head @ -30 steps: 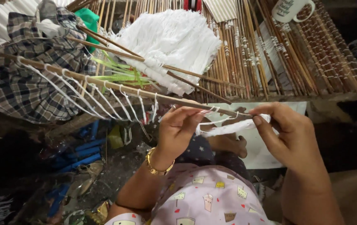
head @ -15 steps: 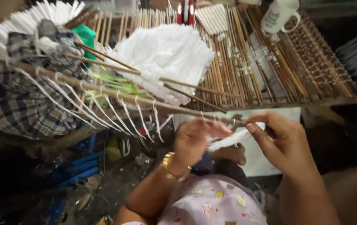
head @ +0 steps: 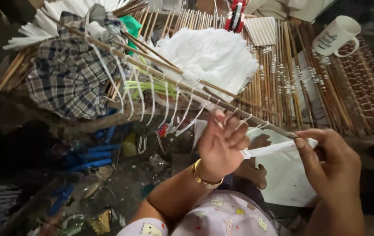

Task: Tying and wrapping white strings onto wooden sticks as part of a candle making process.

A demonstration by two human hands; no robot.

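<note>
a checked cloth (head: 67, 76) lies at the rack's left edge, white paper strips (head: 152, 98) hanging off a long thin stick (head: 187, 87) that slants down to the right. the left hand (head: 222, 144) has its grip curled about the stick's lower part, fingers among the strips. the right hand (head: 331, 159) pinches a white paper strip (head: 274, 149) near the stick's tip. a white mug (head: 336, 36) sits at the bamboo rack's (head: 361, 96) far right corner.

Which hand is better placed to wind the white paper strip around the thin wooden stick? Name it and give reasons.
Probably the right hand: it pinches the free end of the white paper strip beside the tip of the thin wooden stick. The left hand is curled around the stick, steadying it.
</note>
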